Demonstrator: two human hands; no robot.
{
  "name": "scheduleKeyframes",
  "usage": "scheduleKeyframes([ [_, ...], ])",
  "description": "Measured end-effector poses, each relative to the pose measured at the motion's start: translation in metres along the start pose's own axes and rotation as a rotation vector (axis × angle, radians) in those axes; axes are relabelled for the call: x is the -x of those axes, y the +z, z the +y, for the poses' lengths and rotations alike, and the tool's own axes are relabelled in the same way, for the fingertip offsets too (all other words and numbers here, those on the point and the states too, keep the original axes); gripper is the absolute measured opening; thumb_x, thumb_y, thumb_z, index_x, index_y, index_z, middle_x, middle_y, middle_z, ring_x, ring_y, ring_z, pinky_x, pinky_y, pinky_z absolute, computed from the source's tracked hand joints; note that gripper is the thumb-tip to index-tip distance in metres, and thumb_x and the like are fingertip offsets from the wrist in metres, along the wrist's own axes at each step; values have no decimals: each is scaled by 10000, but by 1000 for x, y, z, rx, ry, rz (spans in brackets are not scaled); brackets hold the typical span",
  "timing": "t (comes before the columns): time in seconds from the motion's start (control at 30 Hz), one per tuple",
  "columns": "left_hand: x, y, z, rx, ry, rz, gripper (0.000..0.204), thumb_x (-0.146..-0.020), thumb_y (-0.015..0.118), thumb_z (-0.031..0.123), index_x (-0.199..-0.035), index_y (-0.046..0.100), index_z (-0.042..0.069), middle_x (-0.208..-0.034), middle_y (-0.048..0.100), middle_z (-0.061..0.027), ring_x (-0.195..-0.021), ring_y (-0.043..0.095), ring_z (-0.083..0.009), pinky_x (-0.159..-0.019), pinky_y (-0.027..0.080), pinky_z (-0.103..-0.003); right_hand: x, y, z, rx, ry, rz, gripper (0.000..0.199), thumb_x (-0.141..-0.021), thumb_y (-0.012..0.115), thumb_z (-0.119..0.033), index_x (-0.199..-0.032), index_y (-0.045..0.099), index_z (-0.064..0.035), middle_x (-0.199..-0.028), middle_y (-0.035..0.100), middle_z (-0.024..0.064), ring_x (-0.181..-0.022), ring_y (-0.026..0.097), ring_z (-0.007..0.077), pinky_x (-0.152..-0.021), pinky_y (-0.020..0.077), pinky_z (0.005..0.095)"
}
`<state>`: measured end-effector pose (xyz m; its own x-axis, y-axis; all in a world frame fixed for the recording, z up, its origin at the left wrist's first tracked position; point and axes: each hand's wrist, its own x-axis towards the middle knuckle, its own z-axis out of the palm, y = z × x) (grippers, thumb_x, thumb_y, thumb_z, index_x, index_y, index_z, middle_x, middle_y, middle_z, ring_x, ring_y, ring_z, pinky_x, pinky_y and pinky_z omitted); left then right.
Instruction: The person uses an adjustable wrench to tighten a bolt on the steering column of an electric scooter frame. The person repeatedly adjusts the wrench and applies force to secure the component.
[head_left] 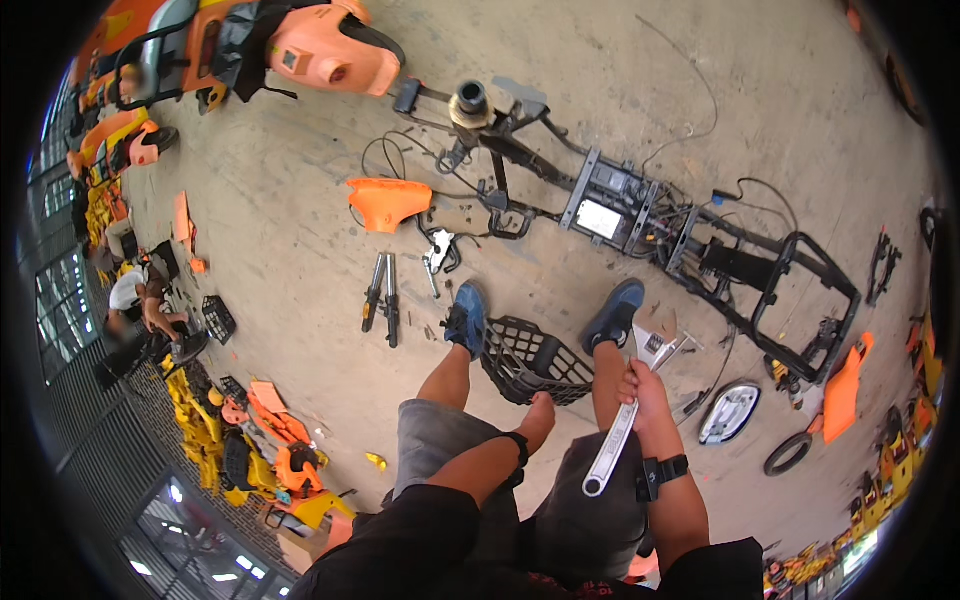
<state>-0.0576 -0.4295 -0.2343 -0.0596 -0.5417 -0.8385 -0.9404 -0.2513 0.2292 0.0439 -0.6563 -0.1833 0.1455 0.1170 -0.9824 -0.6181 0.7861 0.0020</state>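
A large silver adjustable wrench is in my right hand, its jaw end up and away from me and its handle slanting back toward my right thigh. A thin metal rod beside the jaw sticks out to the right; I cannot make out what it is. My left hand hangs near the rim of a black plastic basket on the floor between my feet, its fingers mostly hidden. Beyond my feet lies a bare black scooter frame, with a round steering tube at its left end.
Left of my foot lie two fork tubes, a silver bracket-like part and an orange panel. On the right are a headlamp and another orange panel. A partly orange scooter stands far left; a person crouches at left.
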Motion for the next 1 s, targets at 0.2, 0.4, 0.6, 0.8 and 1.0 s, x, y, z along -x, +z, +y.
scheduleKeyframes([
  [0.2,23,-5,-18,-271,-72,-58,197,-780,567,18,-861,661,170,-792,495,-15,-804,462,-200,-706,320,-441,95,-23,-31,222,-117,64,229,-971,599,-221,-801,465,-145,-606,356,-57,-448,333,71,-395,288,250],
  [0.4,128,-27,-101,-123,-354,33,185,-858,604,194,-951,764,178,-854,678,-29,-837,606,-260,-717,360,-495,168,-106,-48,901,-295,319,322,-908,654,-310,-752,548,-50,-602,545,74,-464,515,188,-450,425,356],
  [0.6,301,-79,-194,312,-709,52,211,-893,587,265,-940,778,188,-888,740,-17,-880,703,-236,-763,414,-499,184,-256,-3,1538,-305,431,519,-809,638,-463,-989,696,20,-971,662,331,-1018,646,437,-881,513,508],
  [0.8,460,-88,-210,727,-1453,100,501,-700,813,489,-1062,745,149,-1076,725,-70,-1017,699,-255,-831,549,-399,232,-296,-23,1565,-168,311,444,-848,615,-439,-1028,716,-45,-961,704,241,-929,682,414,-801,534,495],
  [1.0,568,-68,-165,1182,-1854,247,657,-536,942,418,-1026,723,38,-1111,712,-166,-1040,694,-275,-885,571,-403,296,-282,-52,1375,-198,384,411,-874,569,-430,-1025,705,-72,-963,704,222,-942,675,408,-805,524,490],
])
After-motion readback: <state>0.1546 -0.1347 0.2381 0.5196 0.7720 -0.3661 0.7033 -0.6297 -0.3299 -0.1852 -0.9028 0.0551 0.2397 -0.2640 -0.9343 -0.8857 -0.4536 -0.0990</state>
